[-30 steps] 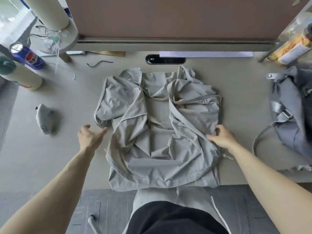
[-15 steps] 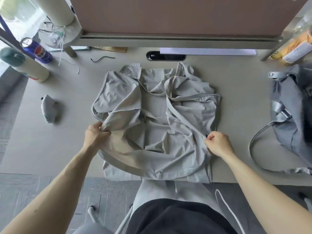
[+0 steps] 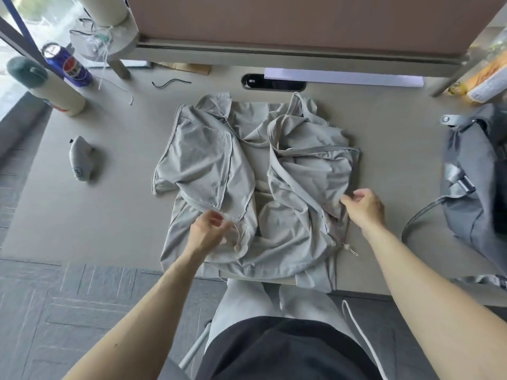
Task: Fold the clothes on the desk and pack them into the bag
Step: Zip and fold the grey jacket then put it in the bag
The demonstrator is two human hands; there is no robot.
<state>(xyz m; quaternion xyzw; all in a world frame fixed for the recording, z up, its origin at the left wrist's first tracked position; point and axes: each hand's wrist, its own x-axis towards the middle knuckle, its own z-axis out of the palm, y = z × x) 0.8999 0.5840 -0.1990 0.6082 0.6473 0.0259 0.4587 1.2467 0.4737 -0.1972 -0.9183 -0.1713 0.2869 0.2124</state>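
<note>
Your left hand (image 3: 207, 233) pinched the jacket (image 3: 255, 187) hem and your right hand (image 3: 363, 207) its side edge, fingers closed on thin, limp, probably slippery cloth best gripped at seams.

We see a pale grey jacket (image 3: 255, 187) lying rumpled on the desk (image 3: 109, 215), sleeves folded inward, its hem spilling over the near edge (drawcord toggles showing). A darker grey bag (image 3: 474, 193) lies well apart at the desk's right.
</note>
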